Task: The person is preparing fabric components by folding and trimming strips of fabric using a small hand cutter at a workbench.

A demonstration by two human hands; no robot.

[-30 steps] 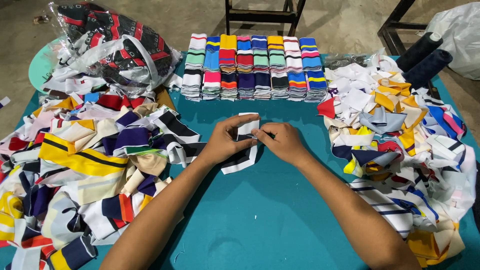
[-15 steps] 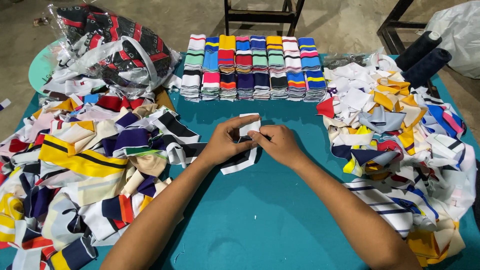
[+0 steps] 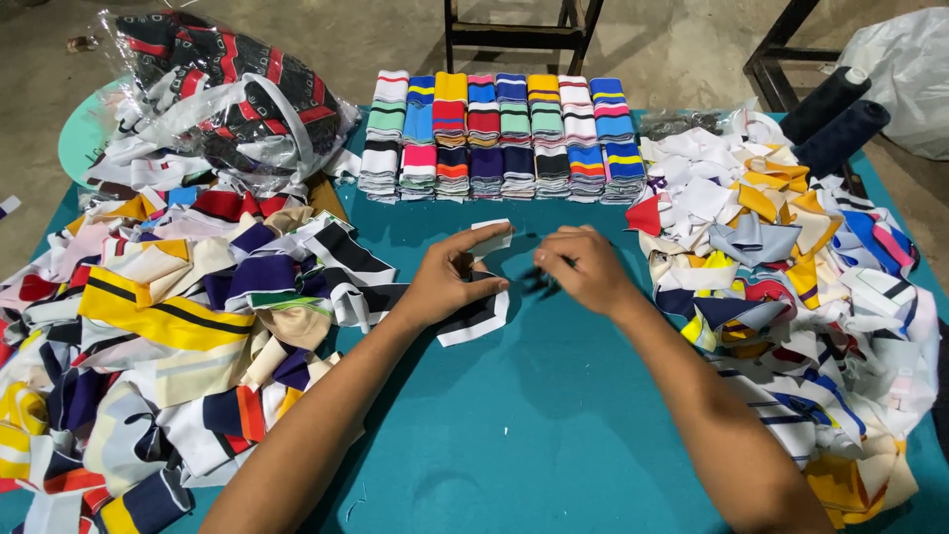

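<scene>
Two hands over teal table: left hand pinching striped fabric strip, right hand curled empty

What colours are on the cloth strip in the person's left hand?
The strip is black with white bands, clearest in the head view, held by the left hand.

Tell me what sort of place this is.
Probably a garment workshop's sorting table. Neat stacks of folded striped knit bands line the far edge, loose fabric pieces are heaped on both sides of the teal table, and dark thread cones stand at the right.
</scene>
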